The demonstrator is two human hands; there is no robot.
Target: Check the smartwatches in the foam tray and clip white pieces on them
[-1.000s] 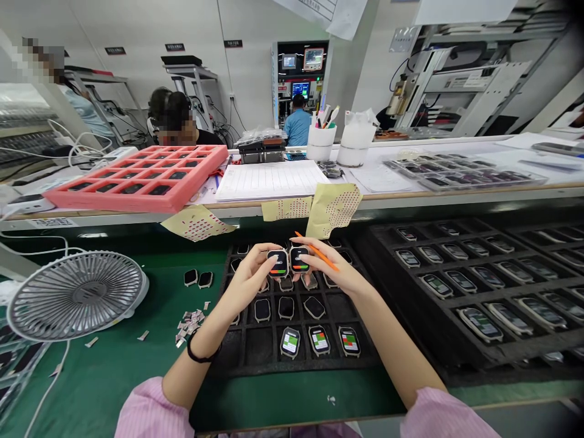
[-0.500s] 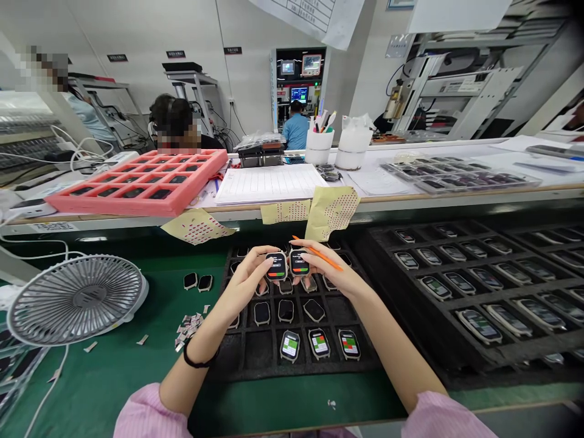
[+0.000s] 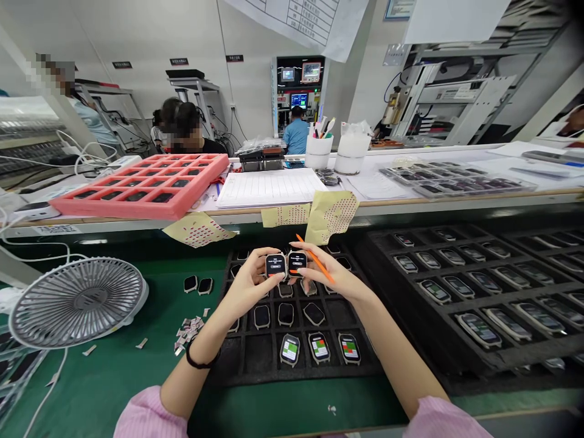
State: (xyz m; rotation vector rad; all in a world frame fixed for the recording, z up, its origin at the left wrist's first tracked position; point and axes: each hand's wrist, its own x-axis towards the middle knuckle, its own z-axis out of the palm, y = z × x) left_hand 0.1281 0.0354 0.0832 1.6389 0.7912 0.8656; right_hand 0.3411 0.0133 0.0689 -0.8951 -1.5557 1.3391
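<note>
On my feed the left hand (image 3: 250, 281) is half-curled, gripping one lit watch (image 3: 275, 265) at its 1 o'clock; the right hand (image 3: 332, 275) has a second watch (image 3: 297, 261) at its 10, plus an orange stick (image 3: 320, 263). Screen text's too tiny. Black tray (image 3: 259, 356) at 6 o'clock; hanging sheet (image 3: 340, 42) at 12 reads "100".

Yellow sheets (image 3: 332, 216) hang along the front edge of the raised shelf (image 3: 410, 210); white cups (image 3: 318, 153) stand near its back edge. A fan (image 3: 92, 298) stands below its left end.
</note>
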